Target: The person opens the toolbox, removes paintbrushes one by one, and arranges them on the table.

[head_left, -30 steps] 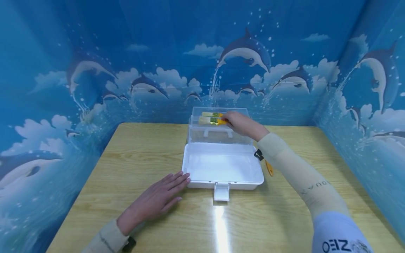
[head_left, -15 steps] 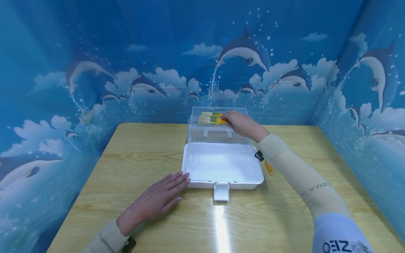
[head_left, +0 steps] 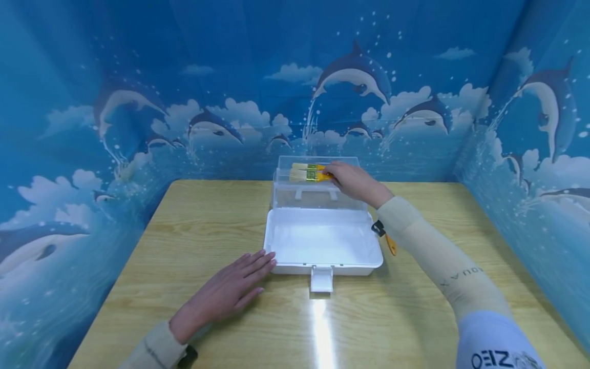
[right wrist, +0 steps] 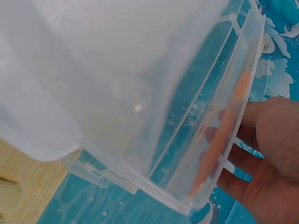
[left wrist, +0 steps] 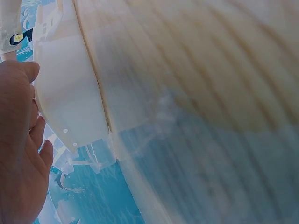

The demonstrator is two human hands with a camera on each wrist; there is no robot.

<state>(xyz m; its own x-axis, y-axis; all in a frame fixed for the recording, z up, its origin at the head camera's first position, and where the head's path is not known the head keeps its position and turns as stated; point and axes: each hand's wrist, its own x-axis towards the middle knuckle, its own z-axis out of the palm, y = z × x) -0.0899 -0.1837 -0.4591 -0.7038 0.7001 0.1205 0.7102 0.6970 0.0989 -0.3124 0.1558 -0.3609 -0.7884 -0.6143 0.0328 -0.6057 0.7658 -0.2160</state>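
Note:
A white plastic storage box [head_left: 322, 241] stands open on the table, its clear lid and tray [head_left: 309, 197] folded up behind it. Two paintbrushes [head_left: 299, 176] with pale bristles and orange handles lie side by side in the upper tray. My right hand [head_left: 352, 180] reaches over that tray and pinches the nearer brush at its handle. In the right wrist view, the orange handle [right wrist: 217, 144] and fingertips show through the clear tray wall. My left hand [head_left: 230, 287] lies with straight fingers, fingertips touching the box's front left corner; the left wrist view shows it [left wrist: 21, 144] beside the box wall.
Another orange brush handle [head_left: 391, 245] lies on the table right of the box, partly hidden by the right sleeve. The white latch [head_left: 321, 279] hangs down at the front. A dolphin-print curtain [head_left: 239, 82] encloses the wooden table [head_left: 207, 215].
Both hands stay in place. The two paintbrushes in the tray sit slightly closer together than before, and the head view has shifted a little.

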